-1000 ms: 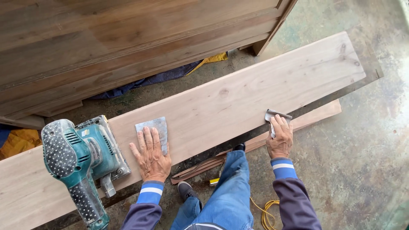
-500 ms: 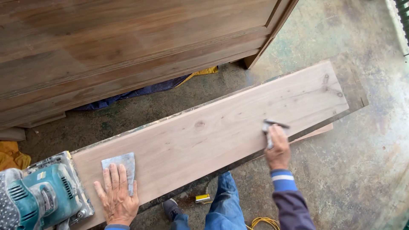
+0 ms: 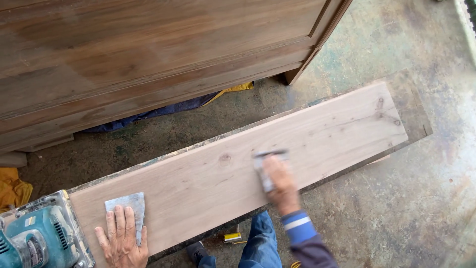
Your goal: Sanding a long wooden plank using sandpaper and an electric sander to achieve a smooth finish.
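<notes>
A long pale wooden plank (image 3: 322,134) lies slanted across the concrete floor. My right hand (image 3: 280,181), blurred with motion, grips a folded piece of sandpaper (image 3: 264,164) and presses it on the plank near its middle. My left hand (image 3: 120,239) rests flat, fingers spread, on a grey sheet of sandpaper (image 3: 128,204) at the plank's near left part. A teal electric sander (image 3: 42,235) sits on the plank just left of that hand.
A large brown wooden cabinet (image 3: 148,54) stands behind the plank. Blue and yellow cloth (image 3: 198,101) shows under its base, more yellow cloth (image 3: 12,188) at the left edge. My jeans leg and shoe (image 3: 250,243) are below the plank, by a small yellow object (image 3: 232,237).
My right hand slid the folded sandpaper leftwards along the plank, from its near edge toward the middle. The view shifted, pushing the sander and my left hand toward the lower left corner.
</notes>
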